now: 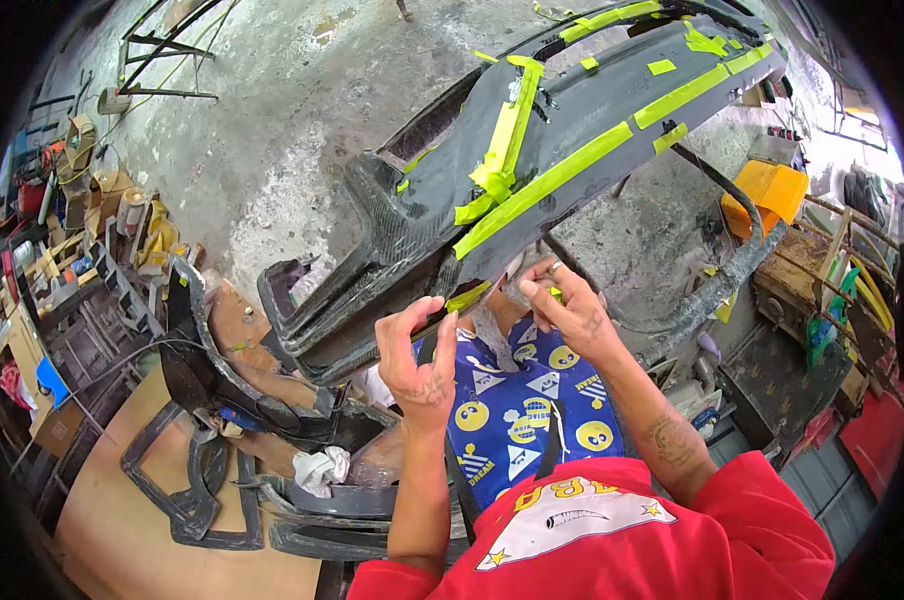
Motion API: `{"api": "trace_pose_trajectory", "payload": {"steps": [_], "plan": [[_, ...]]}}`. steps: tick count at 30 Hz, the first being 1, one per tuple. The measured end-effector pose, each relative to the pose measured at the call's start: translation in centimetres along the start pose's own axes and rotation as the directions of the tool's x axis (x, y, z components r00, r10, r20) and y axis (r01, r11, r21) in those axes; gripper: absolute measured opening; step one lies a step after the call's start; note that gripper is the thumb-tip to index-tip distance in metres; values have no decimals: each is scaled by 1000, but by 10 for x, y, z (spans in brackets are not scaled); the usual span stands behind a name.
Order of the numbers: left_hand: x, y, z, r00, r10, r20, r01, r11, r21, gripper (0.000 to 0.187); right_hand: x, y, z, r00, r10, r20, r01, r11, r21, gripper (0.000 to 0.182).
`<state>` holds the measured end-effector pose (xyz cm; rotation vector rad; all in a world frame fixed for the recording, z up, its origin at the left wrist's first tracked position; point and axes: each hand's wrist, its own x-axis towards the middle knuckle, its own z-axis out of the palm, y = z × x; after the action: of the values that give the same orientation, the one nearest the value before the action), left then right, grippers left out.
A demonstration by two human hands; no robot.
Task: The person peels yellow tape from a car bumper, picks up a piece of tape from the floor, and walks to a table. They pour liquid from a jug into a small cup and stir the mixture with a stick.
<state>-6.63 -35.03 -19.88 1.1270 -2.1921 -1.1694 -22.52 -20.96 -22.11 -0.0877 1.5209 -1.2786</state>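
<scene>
Currently, large dark panel (582, 120) slants across view ahead of person, above concrete floor (272, 120). Left hand (419, 355) beside panel's lower edge, thumb and forefinger at left end of yellow-green tape strip (469, 297) — cannot tell whether strip is pinched. Right hand (577, 320) to right of strip, fingers curled in, closed on small tape piece (556, 293). Long tape band (547, 187) stuck along panel, more pieces farther up. White rag (322, 470) on dark parts at lower left — yellow box (767, 192) at right.
</scene>
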Motion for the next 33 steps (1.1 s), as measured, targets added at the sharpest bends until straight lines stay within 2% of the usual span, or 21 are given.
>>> {"api": "trace_pose_trajectory", "payload": {"steps": [1, 5, 11, 14, 18, 25, 27, 28, 30, 31, 33], "plan": [[0, -1, 0, 1000, -1, 2, 1, 1000, -1, 30, 1, 5, 1, 1000, -5, -11, 6, 994, 112, 21], [1, -4, 3, 1000, 18, -18, -18, 1000, 5, 27, 2, 9, 4, 1000, -9, 4, 9, 995, 96, 21], [-5, -1, 5, 999, -26, 31, 25, 1000, 8, 21, 7, 3, 10, 1000, 14, 16, -10, 980, -199, 34], [-10, -1, 5, 998, -41, 38, 41, 999, -10, 20, 10, 4, 14, 999, -33, 42, 40, 982, -184, 36], [-15, -7, 9, 1000, -19, 24, 21, 997, -69, 21, 9, -6, 19, 998, 5, 57, 2, 993, -119, 36], [-22, -6, 8, 998, -2, 64, 6, 998, -59, 21, 8, 2, 24, 997, -72, 37, 77, 983, -167, 36], [-30, -1, 10, 989, 97, 113, -87, 992, -89, 21, 9, 8, 24, 998, -53, 37, 59, 980, -192, 34], [-35, 2, 11, 989, 95, 113, -85, 993, -87, 21, 8, 10, 24, 998, -51, 40, 58, 980, -191, 34], [-43, 7, 12, 994, 99, 45, -96, 993, -75, 24, 8, 11, 24, 999, -49, 23, 53, 980, -193, 33], [-44, 6, 7, 998, 64, 10, -64, 998, -5, 31, 7, 9, 24, 998, -50, 25, 54, 980, -193, 33], [-34, 2, 4, 996, 77, -48, -76, 996, 40, 35, 4, 3, 24, 997, -65, -35, 61, 993, -103, 31]]}}
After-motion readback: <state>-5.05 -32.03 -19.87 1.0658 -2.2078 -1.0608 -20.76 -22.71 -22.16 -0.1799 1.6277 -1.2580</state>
